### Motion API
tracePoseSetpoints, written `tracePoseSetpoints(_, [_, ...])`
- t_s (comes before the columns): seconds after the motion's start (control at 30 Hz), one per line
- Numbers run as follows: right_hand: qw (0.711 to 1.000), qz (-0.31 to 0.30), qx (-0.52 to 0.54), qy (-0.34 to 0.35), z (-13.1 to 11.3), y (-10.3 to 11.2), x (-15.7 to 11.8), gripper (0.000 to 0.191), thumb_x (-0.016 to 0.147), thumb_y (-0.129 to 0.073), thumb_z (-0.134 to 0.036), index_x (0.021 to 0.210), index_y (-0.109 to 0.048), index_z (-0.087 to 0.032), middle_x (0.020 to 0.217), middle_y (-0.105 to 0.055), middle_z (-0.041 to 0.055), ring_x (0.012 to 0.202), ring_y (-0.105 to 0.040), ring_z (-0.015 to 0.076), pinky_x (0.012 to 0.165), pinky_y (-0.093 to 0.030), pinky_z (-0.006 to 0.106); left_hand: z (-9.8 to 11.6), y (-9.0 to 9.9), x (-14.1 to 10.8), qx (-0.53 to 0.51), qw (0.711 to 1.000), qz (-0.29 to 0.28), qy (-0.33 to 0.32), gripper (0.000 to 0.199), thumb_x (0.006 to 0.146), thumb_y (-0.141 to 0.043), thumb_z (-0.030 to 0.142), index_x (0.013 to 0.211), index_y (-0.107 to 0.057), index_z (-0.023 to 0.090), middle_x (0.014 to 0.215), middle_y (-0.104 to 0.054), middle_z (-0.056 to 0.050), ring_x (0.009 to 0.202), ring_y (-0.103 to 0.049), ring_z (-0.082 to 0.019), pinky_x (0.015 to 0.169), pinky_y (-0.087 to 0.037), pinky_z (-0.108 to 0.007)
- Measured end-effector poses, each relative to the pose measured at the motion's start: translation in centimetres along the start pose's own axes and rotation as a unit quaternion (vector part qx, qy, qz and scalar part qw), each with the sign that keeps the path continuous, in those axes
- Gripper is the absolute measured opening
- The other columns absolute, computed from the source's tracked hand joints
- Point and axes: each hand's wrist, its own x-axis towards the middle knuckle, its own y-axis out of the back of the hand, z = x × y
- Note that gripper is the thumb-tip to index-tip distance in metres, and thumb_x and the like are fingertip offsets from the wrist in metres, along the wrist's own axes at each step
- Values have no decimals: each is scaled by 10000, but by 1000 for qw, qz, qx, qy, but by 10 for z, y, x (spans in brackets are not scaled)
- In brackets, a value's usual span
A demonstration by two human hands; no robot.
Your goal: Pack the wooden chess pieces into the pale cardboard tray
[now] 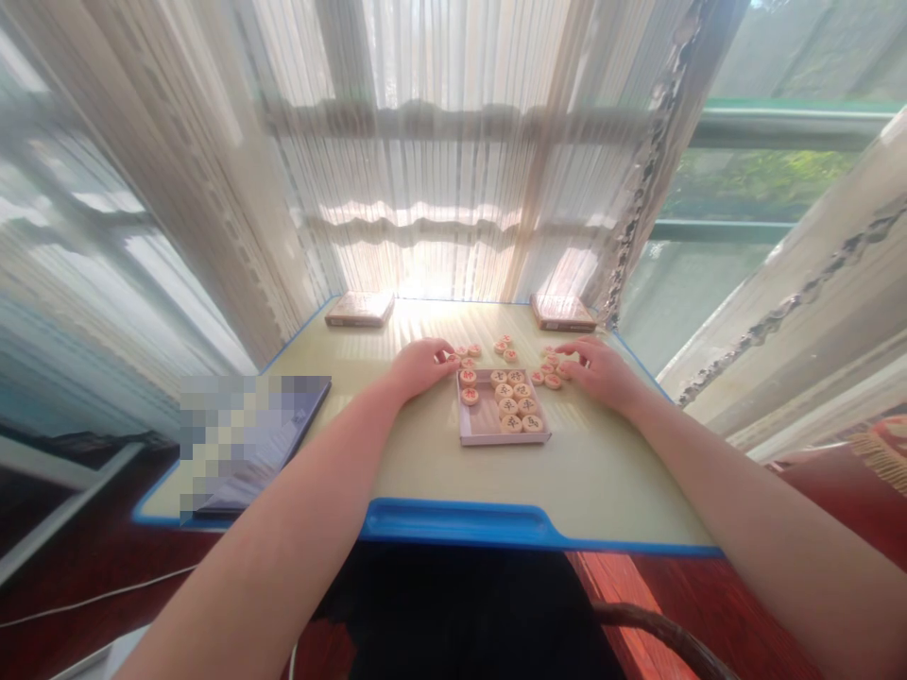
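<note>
My left hand [423, 366] is at the left of a shallow open box [478, 422], its fingers closed at the edge of a Chinese chess piece [454, 358]. In the box, round wooden pieces with black characters fill the right side in two columns. Two red-marked pieces, one a red piece [469, 397], lie at its left. My right hand [599, 370] rests beyond the box's right side, thumb and forefinger apart and touching a loose cluster of red-marked pieces [553, 382]. Another small group of red pieces [509, 355] lies behind the box.
A cream table [425, 463] with a blue rim and front pen groove [457, 521] carries everything. Two flat boxes stand at the back, a left box [360, 309] and a right box [563, 312]. A dark flat device [283, 444], partly blurred, lies at the left. Sheer curtains [439, 161] hang behind.
</note>
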Motion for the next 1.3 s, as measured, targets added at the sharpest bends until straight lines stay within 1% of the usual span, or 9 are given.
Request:
tracePoseSetpoints(0.1, [999,-5,-26,19,6,-4,3,446,836,-468,-404,1204,-625,-207,1201,-619,98,1051,-573,259,934,-435,421,0,0,1,6,1000,-2,3,353,786,-567,471,1007,-667,214,902,-686,-17,796,-606,-177,690,-447,-274])
tracePoseSetpoints(0.2, [997,-57,-45,25,7,-5,4,454,881,-381,-450,1191,-637,-239,1249,-616,65,1202,-494,278,1043,-330,472,1,0,3,21,1000,1,12,379,798,-541,497,988,-677,198,914,-691,-37,798,-605,-186,695,-437,-282])
tracePoseSetpoints(0.37, [997,-63,-37,2,5,-3,4,464,885,-360,-449,1135,-668,-208,1199,-649,76,1175,-521,280,1043,-334,472,4,1,1,17,999,15,26,444,884,-371,507,908,-673,182,879,-694,-52,800,-604,-196,670,-410,-285])
tracePoseSetpoints(0.57, [999,-37,11,-21,10,-5,3,523,853,-431,-417,1291,-547,-155,1206,-636,104,1156,-524,281,995,-396,440,8,6,-4,18,995,70,70,551,915,-249,529,687,-606,177,653,-645,-50,654,-581,-183,597,-362,-282])
tracePoseSetpoints(0.73, [999,-30,39,-12,7,-5,2,406,831,-466,-409,1087,-669,-168,1109,-676,108,966,-622,249,875,-479,400,7,14,-9,86,976,157,124,576,927,-207,515,690,-611,180,707,-660,-91,726,-602,-221,625,-375,-306])
tracePoseSetpoints(0.9, [998,-26,35,47,7,-7,2,378,824,-479,-422,1036,-691,-192,1109,-680,81,1059,-592,246,943,-453,387,5,6,-9,140,974,80,158,477,935,-248,415,1043,-632,154,1084,-651,-147,1049,-574,-258,884,-413,-359])
tracePoseSetpoints(1.07, [999,-22,39,-30,17,-7,6,453,820,-482,-380,1200,-621,-174,1203,-643,101,1069,-601,251,927,-472,391,6,-5,-11,177,965,-6,195,545,923,-267,393,1378,-417,133,1489,-327,-152,1366,-281,-316,1102,-215,-488])
tracePoseSetpoints(1.13, [998,-39,46,-30,19,-6,7,495,847,-455,-413,1260,-579,-171,1256,-614,102,1117,-580,254,976,-441,406,6,-5,-11,176,961,-35,211,586,929,-219,413,1442,-318,150,1538,-224,-123,1403,-199,-318,1119,-157,-521])
tracePoseSetpoints(1.3, [997,-71,-3,19,17,-8,6,547,869,-411,-529,1281,-573,-207,1303,-582,88,1209,-515,283,1044,-368,466,9,-4,-10,166,958,-38,232,629,916,-170,480,1468,-271,196,1556,-165,-76,1423,-151,-294,1134,-123,-508])
